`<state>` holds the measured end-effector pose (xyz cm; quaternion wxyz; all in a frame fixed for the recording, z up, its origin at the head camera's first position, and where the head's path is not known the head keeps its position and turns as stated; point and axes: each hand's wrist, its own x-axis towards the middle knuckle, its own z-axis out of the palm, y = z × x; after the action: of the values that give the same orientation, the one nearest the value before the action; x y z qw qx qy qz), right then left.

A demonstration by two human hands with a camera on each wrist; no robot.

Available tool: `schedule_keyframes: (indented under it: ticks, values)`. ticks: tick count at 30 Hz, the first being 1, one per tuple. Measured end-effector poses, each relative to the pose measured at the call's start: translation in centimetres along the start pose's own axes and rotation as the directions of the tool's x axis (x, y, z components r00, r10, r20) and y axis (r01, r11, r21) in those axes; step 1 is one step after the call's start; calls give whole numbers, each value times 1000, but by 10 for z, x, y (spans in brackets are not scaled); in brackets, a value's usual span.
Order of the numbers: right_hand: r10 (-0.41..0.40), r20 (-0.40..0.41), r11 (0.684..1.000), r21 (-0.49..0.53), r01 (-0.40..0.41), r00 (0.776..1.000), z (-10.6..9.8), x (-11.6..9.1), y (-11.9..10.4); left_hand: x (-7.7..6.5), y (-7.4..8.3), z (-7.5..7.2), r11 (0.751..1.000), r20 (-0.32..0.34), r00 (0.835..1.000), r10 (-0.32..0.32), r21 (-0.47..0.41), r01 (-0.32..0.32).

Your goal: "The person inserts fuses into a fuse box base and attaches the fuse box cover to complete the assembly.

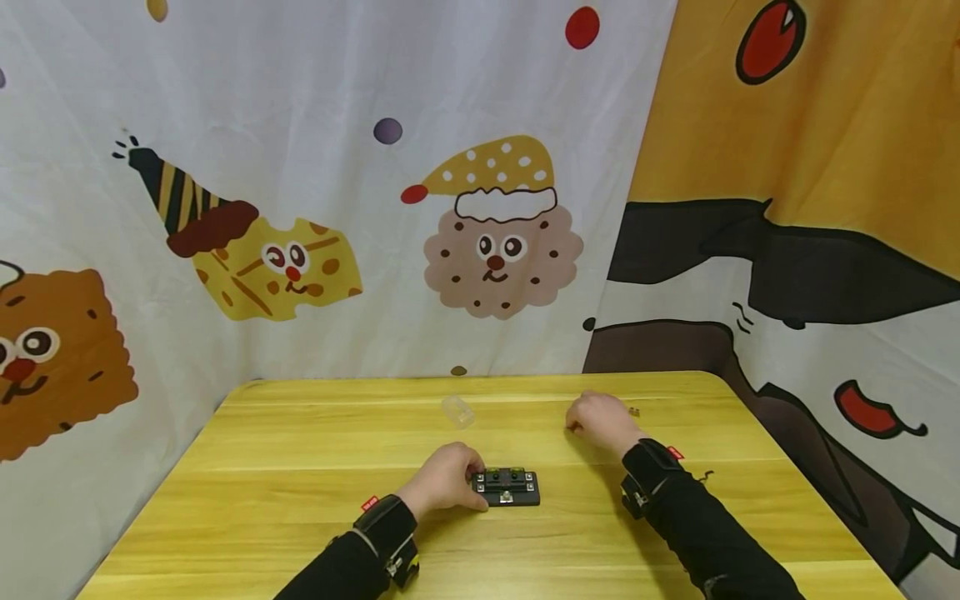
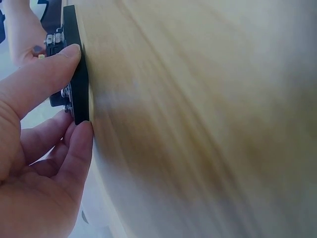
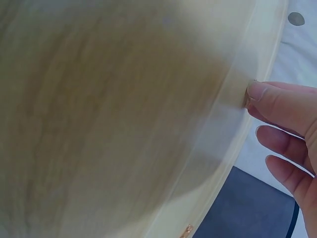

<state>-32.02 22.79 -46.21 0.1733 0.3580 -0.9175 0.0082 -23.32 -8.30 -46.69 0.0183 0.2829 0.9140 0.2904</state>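
Observation:
A small black rectangular block with metal screw terminals lies flat on the wooden table. My left hand grips its left end, and the left wrist view shows the thumb on one edge of the block and fingertips at the other. Farther back to the right, my right hand is low over the tabletop. In the right wrist view its thumb and index finger pinch a tiny copper-coloured piece, mostly hidden by the fingertips; the other fingers are loosely bent.
A clear plastic cover lies near the table's back edge. Just right of the right hand are small copper-coloured pieces. A printed curtain hangs behind the wooden table.

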Motion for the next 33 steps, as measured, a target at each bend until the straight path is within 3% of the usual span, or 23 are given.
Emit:
schedule_keyframes:
  ticks: [11,25,33]
  values:
    - [-6,21,999,-40,7,1000,0,5,-3,0,0,0,1000,0,1000,-4,-4,4]
    - [-56,-41,996,-68,53,998,4,2,-1,0,-1,2,1000,-8,1000,-5,8,5]
    - [-48,-1,997,-66,48,999,-1,3,-6,0,-1,2,1000,-7,1000,-4,0,4]
